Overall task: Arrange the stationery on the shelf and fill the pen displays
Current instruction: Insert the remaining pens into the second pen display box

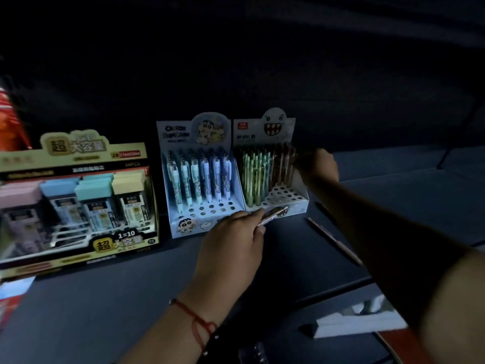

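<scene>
I see the ghost-face pen display [275, 190] standing upright on the dark shelf [105, 298], right of centre, pressed side by side against the cartoon pen display [202, 179]; its back rows hold green pens [256, 177] on the left and brownish pens [282, 166] on the right, while several holes in its front rows are open; the cartoon pen display carries blue and white pens [199, 177] in its rear rows, with open holes along the front. My left hand [231, 243] sits low in front of the two displays, fingers curled round a pen [273, 213] whose tip points up and right, over the front lip of the ghost-face display; a red string [195, 317] circles that wrist. My right hand [319, 165] reaches in from the right to the display's far right edge, its fingers at the tops of the brownish pens; the light is too dim for me to tell whether it pinches one or only touches. Another pen [333, 240] lies loose on the shelf, to the right of the displays, under my right forearm. Further left stands a larger box of lead refills [76, 200], with pastel caps in pink, blue, teal and yellow; something red and striped [10, 122] blurs at the far left edge.
</scene>
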`<state>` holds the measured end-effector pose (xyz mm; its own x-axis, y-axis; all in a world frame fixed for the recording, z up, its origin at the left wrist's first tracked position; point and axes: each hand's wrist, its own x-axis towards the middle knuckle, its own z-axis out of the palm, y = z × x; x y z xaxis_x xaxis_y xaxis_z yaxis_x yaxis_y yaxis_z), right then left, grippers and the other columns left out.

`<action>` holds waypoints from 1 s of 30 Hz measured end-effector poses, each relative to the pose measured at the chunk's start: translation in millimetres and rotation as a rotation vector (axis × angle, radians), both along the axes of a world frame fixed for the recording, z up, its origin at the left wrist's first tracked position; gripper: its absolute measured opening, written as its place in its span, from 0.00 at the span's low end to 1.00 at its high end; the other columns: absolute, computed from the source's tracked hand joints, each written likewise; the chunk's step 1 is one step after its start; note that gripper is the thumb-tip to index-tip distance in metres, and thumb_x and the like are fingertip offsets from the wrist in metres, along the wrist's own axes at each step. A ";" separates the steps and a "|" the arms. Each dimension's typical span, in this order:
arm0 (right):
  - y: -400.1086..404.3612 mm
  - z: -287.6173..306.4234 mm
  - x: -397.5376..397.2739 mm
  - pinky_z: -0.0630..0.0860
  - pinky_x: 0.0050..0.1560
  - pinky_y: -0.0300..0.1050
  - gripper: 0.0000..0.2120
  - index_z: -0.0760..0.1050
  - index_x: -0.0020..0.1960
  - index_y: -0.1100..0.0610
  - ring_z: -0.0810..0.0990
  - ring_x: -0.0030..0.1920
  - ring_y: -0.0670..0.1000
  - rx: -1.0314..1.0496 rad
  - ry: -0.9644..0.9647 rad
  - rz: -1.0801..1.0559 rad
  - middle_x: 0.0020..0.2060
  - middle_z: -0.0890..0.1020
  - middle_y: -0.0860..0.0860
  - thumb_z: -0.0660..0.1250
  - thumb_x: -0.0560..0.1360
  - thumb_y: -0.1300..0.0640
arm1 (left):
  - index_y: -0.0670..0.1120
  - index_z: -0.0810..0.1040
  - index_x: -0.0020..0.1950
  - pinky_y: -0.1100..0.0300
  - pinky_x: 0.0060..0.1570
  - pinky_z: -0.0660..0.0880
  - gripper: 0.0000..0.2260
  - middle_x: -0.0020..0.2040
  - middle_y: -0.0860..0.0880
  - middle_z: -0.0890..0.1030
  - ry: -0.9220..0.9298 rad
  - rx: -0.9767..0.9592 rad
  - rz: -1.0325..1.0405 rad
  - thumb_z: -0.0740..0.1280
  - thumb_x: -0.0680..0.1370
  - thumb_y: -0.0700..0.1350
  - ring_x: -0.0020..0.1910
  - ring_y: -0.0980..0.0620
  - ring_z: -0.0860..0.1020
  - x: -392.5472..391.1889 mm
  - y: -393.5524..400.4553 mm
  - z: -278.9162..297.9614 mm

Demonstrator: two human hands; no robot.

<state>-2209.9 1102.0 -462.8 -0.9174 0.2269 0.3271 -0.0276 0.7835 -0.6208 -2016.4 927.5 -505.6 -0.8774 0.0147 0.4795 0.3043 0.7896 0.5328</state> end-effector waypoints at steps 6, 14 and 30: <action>12.6 12.2 54.3 0.74 0.38 0.44 0.13 0.78 0.43 0.57 0.78 0.36 0.50 -0.284 -0.007 0.155 0.36 0.81 0.54 0.66 0.80 0.50 | 0.59 0.68 0.73 0.69 0.28 0.60 0.18 0.41 0.55 0.78 0.002 0.037 0.020 0.59 0.83 0.51 0.35 0.56 0.72 9.6 11.2 14.1; 4.4 -31.9 162.5 0.76 0.56 0.46 0.16 0.78 0.61 0.54 0.83 0.55 0.52 -1.152 -0.535 0.547 0.53 0.85 0.52 0.60 0.81 0.46 | 0.56 0.73 0.71 0.69 0.32 0.68 0.17 0.52 0.55 0.84 -0.096 0.167 -0.041 0.61 0.82 0.52 0.36 0.59 0.79 17.1 22.7 15.8; 27.9 -30.3 159.5 0.73 0.39 0.39 0.06 0.79 0.42 0.57 0.78 0.35 0.47 -1.174 -0.271 0.510 0.36 0.80 0.52 0.70 0.77 0.56 | 0.55 0.74 0.70 0.58 0.56 0.75 0.16 0.64 0.55 0.79 -0.089 -0.044 -0.071 0.60 0.82 0.53 0.58 0.55 0.77 36.6 20.9 22.0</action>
